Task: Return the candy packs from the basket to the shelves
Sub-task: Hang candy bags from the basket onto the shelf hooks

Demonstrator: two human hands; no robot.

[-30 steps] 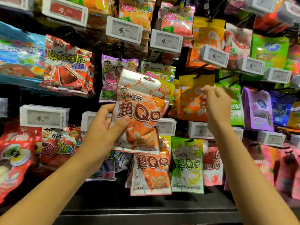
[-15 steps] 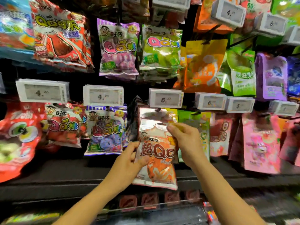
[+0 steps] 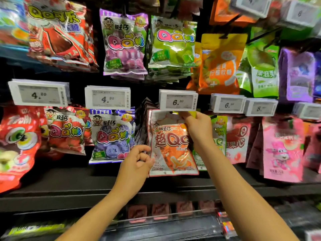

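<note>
An orange and white cola candy pack [image 3: 170, 148] hangs in front of the peg row, just under the 6.80 price tag [image 3: 178, 100]. My right hand [image 3: 198, 127] pinches the pack's top right corner up at the peg. My left hand [image 3: 137, 162] is at the pack's lower left edge, fingers loosely curled and holding nothing. More packs of the same kind show dark and edge-on behind it on the left. The basket is out of view.
A blueberry candy pack [image 3: 112, 136] hangs to the left and a green pack [image 3: 219, 136] to the right, partly behind my right arm. Pink packs [image 3: 281, 148] hang further right. A dark shelf ledge [image 3: 69, 185] runs below, with a clear-fronted lower shelf [image 3: 173, 216] underneath.
The pack came down from the upper row to the peg under the 6.80 tag. My right hand took its top corner and my left hand let go of its lower edge.
</note>
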